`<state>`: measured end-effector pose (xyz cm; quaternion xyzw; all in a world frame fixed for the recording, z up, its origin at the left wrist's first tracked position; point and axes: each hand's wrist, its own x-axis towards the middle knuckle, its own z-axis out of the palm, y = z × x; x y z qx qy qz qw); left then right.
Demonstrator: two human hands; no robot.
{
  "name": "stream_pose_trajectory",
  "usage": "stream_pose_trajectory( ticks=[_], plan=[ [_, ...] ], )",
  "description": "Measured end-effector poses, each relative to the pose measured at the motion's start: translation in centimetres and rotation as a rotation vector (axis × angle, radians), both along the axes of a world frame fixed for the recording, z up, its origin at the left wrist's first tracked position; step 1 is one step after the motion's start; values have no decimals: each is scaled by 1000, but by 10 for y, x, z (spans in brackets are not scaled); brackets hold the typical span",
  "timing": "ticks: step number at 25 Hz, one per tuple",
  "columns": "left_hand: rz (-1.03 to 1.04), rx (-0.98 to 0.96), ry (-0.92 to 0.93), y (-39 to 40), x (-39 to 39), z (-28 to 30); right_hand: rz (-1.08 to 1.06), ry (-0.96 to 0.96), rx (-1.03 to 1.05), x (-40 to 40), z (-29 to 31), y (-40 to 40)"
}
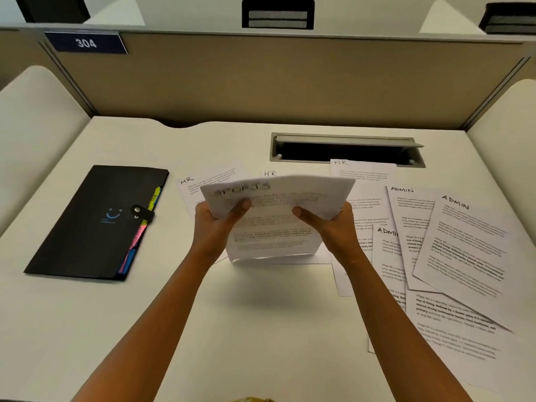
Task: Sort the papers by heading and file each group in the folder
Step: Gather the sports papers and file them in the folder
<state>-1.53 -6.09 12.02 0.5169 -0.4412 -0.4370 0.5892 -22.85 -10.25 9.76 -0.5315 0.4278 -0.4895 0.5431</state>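
Above the middle of the desk, the left hand and right hand each pinch a side edge of the SPORTS sheets, thumbs pressed on top. Their long axis runs away from the person. Well to the left lies the shut black folder, nearer the left hand.

Thin white paper sheets, printed, flexing softly at centre frame. At left, the black folder looks matt plastic, with a shiny metal snap and bright paper tabs. The desk is smooth, pale, low-sheen laminate. Upper right, a brushed grey metal cable slot; behind, a cloth-like tan partition.
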Motion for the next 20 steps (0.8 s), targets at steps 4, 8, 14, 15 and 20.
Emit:
stream_pose_trajectory(
  ticks=[4,8,14,15,20],
  plan=[
    [-24,16,13,3,-5,-4,25,3,30,-3,-9,6],
    [-39,-7,5,-5,-2,0,25,-7,4,-5,-4,2],
    [-65,24,53,4,-5,-15,62,62,77,-6,-18,6],
    [-67,16,49,4,-5,-15,57,60,74,-6,-19,5],
    [-62,52,50,6,-2,-23,80,61,63,-3,-27,6]
  ],
)
